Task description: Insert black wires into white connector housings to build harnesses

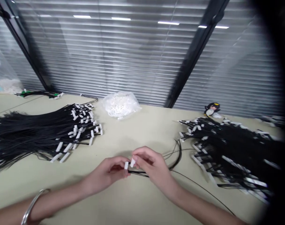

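Note:
Between thumb and fingers, my left hand (112, 170) pinches a white connector (126, 165) on a black wire harness (139, 172). Close beside it, my right hand (154, 165) has its fingertips closed on a second small white connector (132, 162). Black wires run from the left connector under my right hand and curve out behind it as a bundle (178, 156) on the table. Whether the two connectors touch is too fine to make out. Part of the wires is hidden by my right palm.
A large pile of black wires with white connectors (39, 128) lies at left, another pile (236, 153) at right. A clear bag of white connectors (120, 104) sits at the back. A penguin figurine (212, 110) stands by the blinds (133, 56). Another plastic bag (4, 72) is far left.

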A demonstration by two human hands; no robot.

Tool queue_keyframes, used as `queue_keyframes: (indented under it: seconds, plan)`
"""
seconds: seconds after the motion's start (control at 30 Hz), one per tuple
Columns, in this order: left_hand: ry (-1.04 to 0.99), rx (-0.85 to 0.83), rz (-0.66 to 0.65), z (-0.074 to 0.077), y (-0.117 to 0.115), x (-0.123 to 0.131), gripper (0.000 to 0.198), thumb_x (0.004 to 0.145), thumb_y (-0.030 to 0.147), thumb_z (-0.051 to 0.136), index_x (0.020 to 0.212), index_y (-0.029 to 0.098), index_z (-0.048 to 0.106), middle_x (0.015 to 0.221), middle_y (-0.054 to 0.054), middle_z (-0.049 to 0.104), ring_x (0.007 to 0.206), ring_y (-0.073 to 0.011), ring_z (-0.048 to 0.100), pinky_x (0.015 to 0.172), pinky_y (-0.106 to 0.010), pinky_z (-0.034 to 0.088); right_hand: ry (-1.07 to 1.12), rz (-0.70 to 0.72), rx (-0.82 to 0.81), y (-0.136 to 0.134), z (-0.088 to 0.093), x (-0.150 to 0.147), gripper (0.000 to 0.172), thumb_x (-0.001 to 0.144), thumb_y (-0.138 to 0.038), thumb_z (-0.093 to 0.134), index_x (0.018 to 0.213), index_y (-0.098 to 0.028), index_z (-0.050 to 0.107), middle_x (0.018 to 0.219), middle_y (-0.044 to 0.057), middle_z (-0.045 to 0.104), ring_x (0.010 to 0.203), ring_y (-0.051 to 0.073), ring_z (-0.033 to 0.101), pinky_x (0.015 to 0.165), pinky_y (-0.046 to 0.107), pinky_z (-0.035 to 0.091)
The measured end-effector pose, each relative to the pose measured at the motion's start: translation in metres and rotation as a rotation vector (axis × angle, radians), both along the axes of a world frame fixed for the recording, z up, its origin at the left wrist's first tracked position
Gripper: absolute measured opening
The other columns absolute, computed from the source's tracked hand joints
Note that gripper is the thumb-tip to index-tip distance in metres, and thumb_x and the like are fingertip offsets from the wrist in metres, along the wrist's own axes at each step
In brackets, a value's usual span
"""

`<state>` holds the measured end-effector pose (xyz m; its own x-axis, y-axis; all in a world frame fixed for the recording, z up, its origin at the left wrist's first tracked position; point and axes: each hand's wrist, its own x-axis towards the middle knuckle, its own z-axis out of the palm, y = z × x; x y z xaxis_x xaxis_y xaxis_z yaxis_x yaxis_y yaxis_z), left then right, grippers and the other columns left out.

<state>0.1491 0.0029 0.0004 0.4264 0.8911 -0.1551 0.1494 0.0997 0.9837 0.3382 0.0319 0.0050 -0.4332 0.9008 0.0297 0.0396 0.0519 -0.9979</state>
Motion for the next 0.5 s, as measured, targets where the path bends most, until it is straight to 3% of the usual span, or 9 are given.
queue_keyframes:
  seconds: [0.1,0.27,0.5]
  plan:
    - [-0.015,-0.02,0.028,-0.005,0.006,0.007,0.015,0.085,0.026,0.055,0.084,0.013,0.061,0.076,-0.004,0.062,0.073,-0.0159,0.058,0.072,-0.03,0.044,-0.004,-0.006,0.037,0.012,-0.009,-0.009,0.021,0.082,-0.037,0.06,0.08,-0.016,0.057,0.073,-0.001,0.058,0.068,0.008,0.054,0.063,0.018,0.043]
    - [-0.108,-0.055,0.09,-0.012,0.008,0.007,0.018,0.085,0.025,0.057,0.101,0.018,0.055,0.084,-0.001,0.059,0.072,-0.0154,0.063,0.072,-0.032,0.048,-0.023,0.024,0.057,0.025,-0.021,-0.01,0.023,0.082,-0.038,0.06,0.079,-0.015,0.057,0.073,-0.001,0.059,0.068,0.008,0.052,0.063,0.019,0.041]
    - [-0.163,-0.091,0.1,-0.011,0.006,0.006,0.015,0.084,0.026,0.059,0.094,0.016,0.056,0.091,-0.004,0.06,0.077,-0.0161,0.063,0.075,-0.034,0.051,-0.067,0.077,0.085,0.024,-0.02,-0.009,0.021,0.084,-0.036,0.058,0.079,-0.016,0.058,0.074,-0.001,0.061,0.069,0.008,0.053,0.064,0.019,0.041]
